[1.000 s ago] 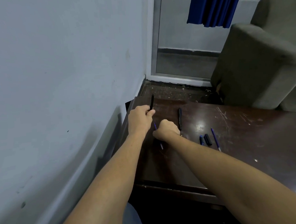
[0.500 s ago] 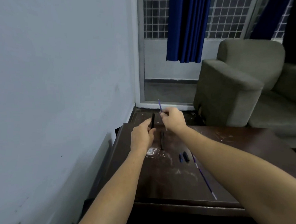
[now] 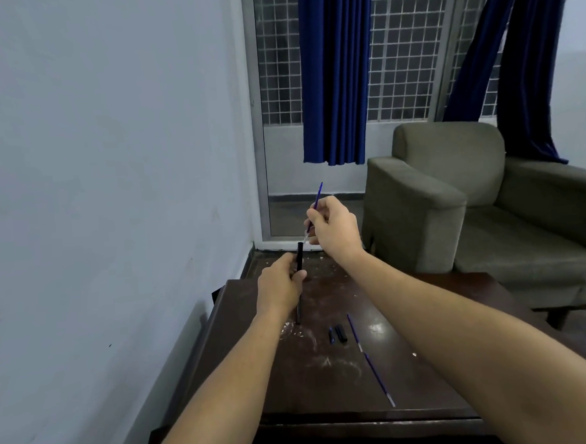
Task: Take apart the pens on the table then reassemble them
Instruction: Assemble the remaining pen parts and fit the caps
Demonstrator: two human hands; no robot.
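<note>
My left hand (image 3: 282,286) grips a black pen barrel (image 3: 299,257) upright above the far left of the dark wooden table (image 3: 329,384). My right hand (image 3: 335,228) pinches a thin blue ink refill (image 3: 317,197), tilted, with its lower tip just above the barrel's open top. A second black barrel (image 3: 298,312) lies on the table below my left hand. Two small caps, one blue (image 3: 331,335) and one black (image 3: 340,333), lie side by side mid-table. Two more blue refills (image 3: 370,359) lie end to end on the table's right half.
A grey wall runs along the left, close to the table's edge. An olive armchair (image 3: 461,194) stands behind the table at the right. Blue curtains (image 3: 334,71) hang over a grilled window and a glass door at the back.
Both hands have lifted off the table. My right hand picked up the blue refill and brought it over the barrel held in my left hand. The view tilted upward.
</note>
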